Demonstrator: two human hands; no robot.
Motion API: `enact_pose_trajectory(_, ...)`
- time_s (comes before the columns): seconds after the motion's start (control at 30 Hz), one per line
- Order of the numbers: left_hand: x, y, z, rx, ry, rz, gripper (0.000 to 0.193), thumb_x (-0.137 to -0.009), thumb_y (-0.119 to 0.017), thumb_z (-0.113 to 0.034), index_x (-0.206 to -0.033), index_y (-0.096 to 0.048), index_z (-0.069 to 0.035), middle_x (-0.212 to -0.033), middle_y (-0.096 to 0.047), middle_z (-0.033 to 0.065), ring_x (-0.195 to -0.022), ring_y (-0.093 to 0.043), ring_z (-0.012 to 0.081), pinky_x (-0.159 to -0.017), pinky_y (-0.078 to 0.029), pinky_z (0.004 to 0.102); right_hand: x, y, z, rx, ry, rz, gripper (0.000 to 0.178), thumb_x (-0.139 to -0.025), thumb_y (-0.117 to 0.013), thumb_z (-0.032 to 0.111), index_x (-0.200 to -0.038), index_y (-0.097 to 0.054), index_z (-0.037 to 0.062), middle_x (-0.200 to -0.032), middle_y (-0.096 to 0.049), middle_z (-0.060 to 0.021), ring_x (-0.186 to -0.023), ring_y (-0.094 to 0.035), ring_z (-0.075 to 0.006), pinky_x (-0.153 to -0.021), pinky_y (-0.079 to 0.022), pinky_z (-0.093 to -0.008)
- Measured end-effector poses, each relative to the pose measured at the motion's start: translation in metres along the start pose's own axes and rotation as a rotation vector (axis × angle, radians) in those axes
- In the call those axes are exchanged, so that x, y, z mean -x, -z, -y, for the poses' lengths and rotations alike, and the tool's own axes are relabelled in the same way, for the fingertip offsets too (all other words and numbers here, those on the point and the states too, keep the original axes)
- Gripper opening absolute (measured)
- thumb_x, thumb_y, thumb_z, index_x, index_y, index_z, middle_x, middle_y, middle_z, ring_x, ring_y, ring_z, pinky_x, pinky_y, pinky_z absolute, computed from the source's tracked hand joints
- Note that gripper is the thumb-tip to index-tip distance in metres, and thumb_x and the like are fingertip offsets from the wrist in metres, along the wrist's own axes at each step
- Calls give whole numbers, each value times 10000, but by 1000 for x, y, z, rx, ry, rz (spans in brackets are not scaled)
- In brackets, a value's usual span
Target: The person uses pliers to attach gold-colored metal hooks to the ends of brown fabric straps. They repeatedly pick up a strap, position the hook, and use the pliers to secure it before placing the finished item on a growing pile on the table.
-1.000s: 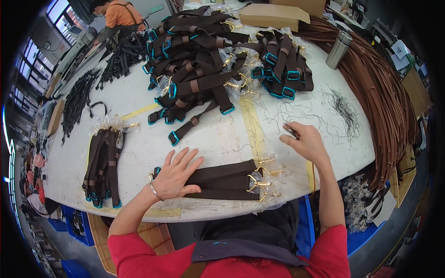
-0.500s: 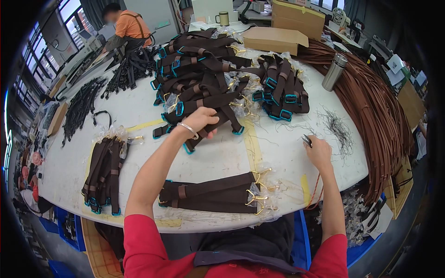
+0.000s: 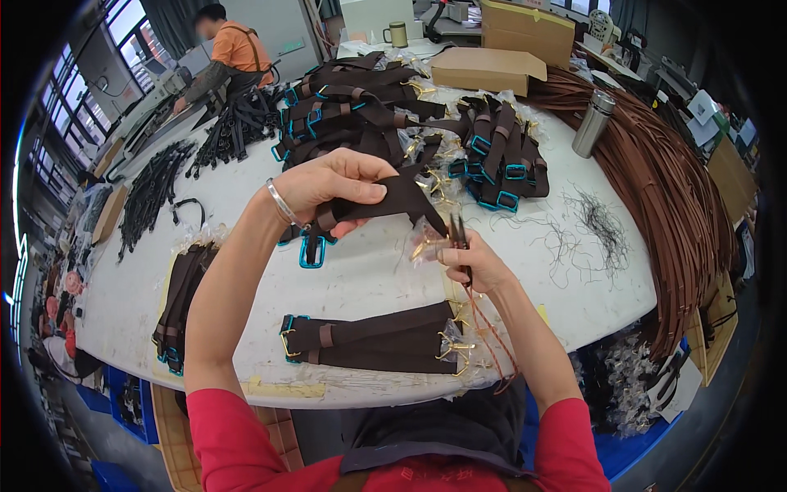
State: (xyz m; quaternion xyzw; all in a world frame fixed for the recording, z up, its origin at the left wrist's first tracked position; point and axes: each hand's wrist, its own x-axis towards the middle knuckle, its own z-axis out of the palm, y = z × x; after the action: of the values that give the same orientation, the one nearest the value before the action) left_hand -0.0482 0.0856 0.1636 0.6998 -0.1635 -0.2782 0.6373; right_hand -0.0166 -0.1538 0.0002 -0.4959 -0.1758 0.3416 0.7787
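Observation:
My left hand (image 3: 340, 184) pinches a dark brown webbing strap (image 3: 403, 195) above the middle of the table. A blue-rimmed buckle (image 3: 311, 252) hangs from the strap below that hand, and a plastic-wrapped gold hook (image 3: 422, 248) dangles at its other end. Closed around dark thread snips (image 3: 457, 234), my right hand (image 3: 485, 264) points the blades up beside the strap's right end. An orange cord trails down from the snips. Behind my left hand rises a heap of similar straps (image 3: 348, 82). Several more straps (image 3: 377, 340) lie side by side nearer to me.
Another strap bundle (image 3: 184, 299) lies at the left, a smaller one (image 3: 508, 152) at the back right. Loose black threads (image 3: 602, 221) are scattered near a steel flask (image 3: 593, 123). Long brown strips (image 3: 664, 189) cover the right edge. A person in orange (image 3: 238, 49) works at the far left.
My left hand has lifted a strap from the heap toward me. My right hand has moved left with the snips, up to the strap's end.

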Motion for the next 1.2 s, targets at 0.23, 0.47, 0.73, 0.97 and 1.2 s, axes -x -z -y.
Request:
enact_pose_trajectory(0.23, 0, 17, 61, -263, 267, -83, 252, -835, -612, -187, -979, -551, 10, -653, -554, 31, -413, -500, 58, -375, -394, 187, 29, 33, 14, 729, 296, -304, 109, -692, -645, 57, -748, -566, 7, -636, -591, -72, -479, -473, -112, -435, -357, -247)
enact_pose_trajectory(0.47, -11, 0, 172, -1293, -28, -244, 290, -779, -620, -174, -999, -500, -28, -787, -585, 153, -793, -574, 335, -682, -442, 393, 38, 34, 7, 1438, 149, -186, 197, -695, -578, 146, -829, -603, 4, -845, -584, -126, -775, -569, -303, -681, -448, -389)
enact_pose_trajectory(0.73, -61, -43, 196, -939, -77, -255, 325, -760, -603, -119, -1047, -482, -25, -746, -586, 155, -720, -573, 319, -648, -437, 397, 24, 44, -8, 1447, 14, -374, 214, -765, -591, 212, -868, -608, 25, -804, -585, -138, -793, -577, -298, -689, -445, -385)
enact_pose_trajectory(0.97, -79, -41, 169, -934, -61, -181, 284, -751, -597, -113, -1003, -529, -1, -652, -572, 139, -640, -573, 288, -604, -440, 394, 45, 41, 9, 1448, -41, -541, 242, -843, -545, 247, -983, -547, 50, -768, -632, -154, -701, -599, -344, -639, -447, -415)
enact_pose_trajectory(1.2, -96, -53, 191, -959, -319, -299, 156, -797, -571, -121, -922, -575, -28, -748, -616, 137, -678, -592, 285, -602, -446, 376, 49, 7, 12, 1445, -113, -204, 276, -837, -534, 246, -1005, -494, 31, -832, -616, -170, -739, -595, -350, -672, -449, -420)
